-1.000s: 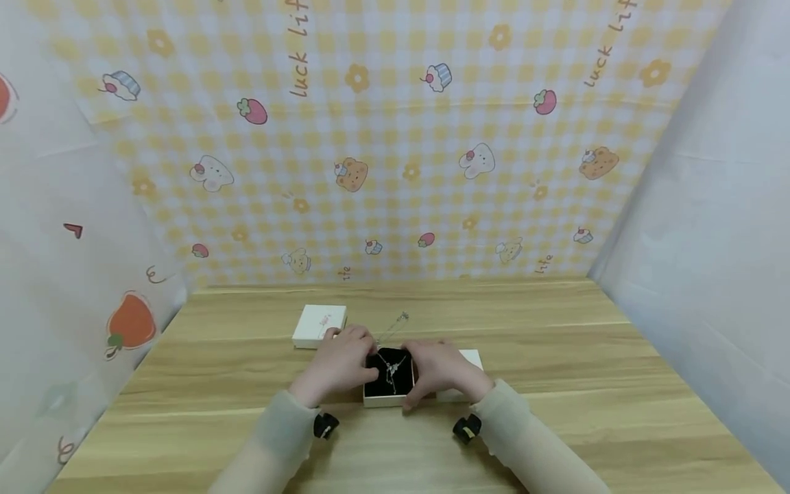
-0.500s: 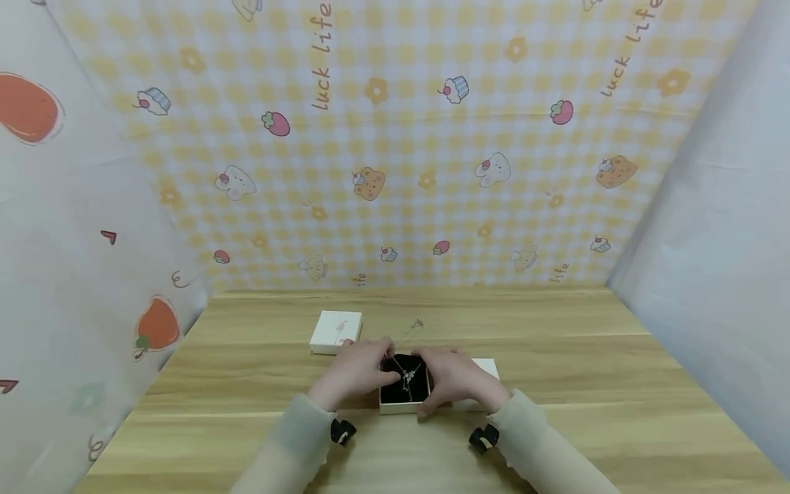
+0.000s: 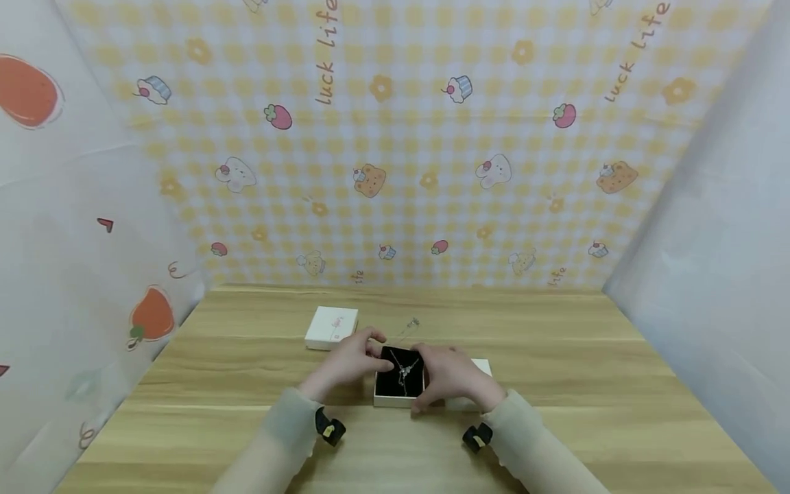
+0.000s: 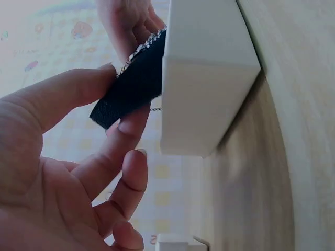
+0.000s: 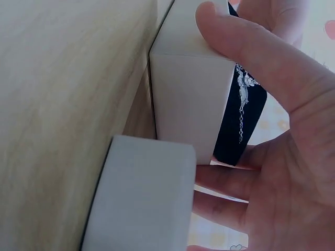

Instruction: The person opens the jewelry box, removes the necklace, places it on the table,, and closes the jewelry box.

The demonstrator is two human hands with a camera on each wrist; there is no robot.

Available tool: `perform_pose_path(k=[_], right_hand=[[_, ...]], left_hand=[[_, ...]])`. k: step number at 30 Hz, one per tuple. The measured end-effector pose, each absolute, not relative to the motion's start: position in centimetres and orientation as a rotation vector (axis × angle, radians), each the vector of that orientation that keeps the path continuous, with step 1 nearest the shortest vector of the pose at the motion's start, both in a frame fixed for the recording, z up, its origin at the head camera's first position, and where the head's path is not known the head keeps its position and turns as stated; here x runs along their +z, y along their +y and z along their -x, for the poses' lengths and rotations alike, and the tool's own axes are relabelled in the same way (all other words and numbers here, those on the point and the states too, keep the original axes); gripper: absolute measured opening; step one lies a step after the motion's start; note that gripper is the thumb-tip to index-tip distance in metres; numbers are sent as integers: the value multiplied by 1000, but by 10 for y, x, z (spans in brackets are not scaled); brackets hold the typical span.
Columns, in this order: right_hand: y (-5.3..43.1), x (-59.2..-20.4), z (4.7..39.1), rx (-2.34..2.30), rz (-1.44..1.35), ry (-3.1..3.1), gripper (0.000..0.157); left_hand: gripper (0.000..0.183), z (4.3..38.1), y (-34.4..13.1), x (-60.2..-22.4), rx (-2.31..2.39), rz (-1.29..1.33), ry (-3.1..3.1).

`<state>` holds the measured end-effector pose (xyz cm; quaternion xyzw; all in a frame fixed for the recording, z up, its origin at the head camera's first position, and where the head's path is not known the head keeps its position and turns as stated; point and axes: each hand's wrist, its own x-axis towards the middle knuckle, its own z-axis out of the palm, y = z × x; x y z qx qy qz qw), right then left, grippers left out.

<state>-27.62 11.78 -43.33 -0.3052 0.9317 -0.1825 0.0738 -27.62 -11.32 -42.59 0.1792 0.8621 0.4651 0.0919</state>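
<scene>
A small white jewelry box [image 3: 393, 402] stands on the table with a black pad [image 3: 390, 385] in it. My left hand [image 3: 347, 360] pinches the pad's raised left edge between thumb and fingers; in the left wrist view the pad [image 4: 133, 86] tilts up out of the box [image 4: 201, 99]. A silver necklace [image 3: 404, 372] lies across the pad, its fine chain trailing behind the box. My right hand [image 3: 452, 376] holds the box from the right. In the right wrist view its thumb [image 5: 235, 36] lies along the box's near side and its fingers reach round behind.
A white box with pink lettering [image 3: 330, 326] sits at the back left. Another white box part [image 3: 483, 365] lies under and beside my right hand. The chain's far end [image 3: 414, 322] rests on the wood table [image 3: 524, 446]. A patterned cloth [image 3: 426, 137] hangs behind.
My left hand has drawn slightly up and left at the pad, whose left edge now stands raised from the box. The right hand keeps its hold. The head view has shifted.
</scene>
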Motion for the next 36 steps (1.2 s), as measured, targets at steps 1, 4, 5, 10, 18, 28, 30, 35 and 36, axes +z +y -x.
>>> perform_pose_path(k=[1,4,5,10,18,28,30,35,36], right_hand=[[117,-433,276,-555,916,2802,95],[117,-433,275,-575,910,2810,93],[117,-433,275,-579,906,2810,93],[115,-434,274,-580,892,2811,94],[115,-435,275,-557,901,2818,104],[119,-431,277,-557,867,2805,118],[119,-431,278,-567,840,2803,122],[120,-431,278,-606,801,2786,128],[120,-431,278,-611,798,2784,128]], left_hand=[[48,277,-114,-427,1404,-510,2538],[33,280,-117,-429,1390,-495,2493],[29,280,-118,-430,1371,-508,2473],[21,282,-122,-434,1310,-587,2426],[21,283,-122,-437,1320,-613,2461],[19,285,-118,-436,1423,-585,2423],[18,286,-118,-437,1451,-580,2409],[19,287,-117,-437,1503,-550,2389],[18,286,-117,-437,1502,-538,2396]])
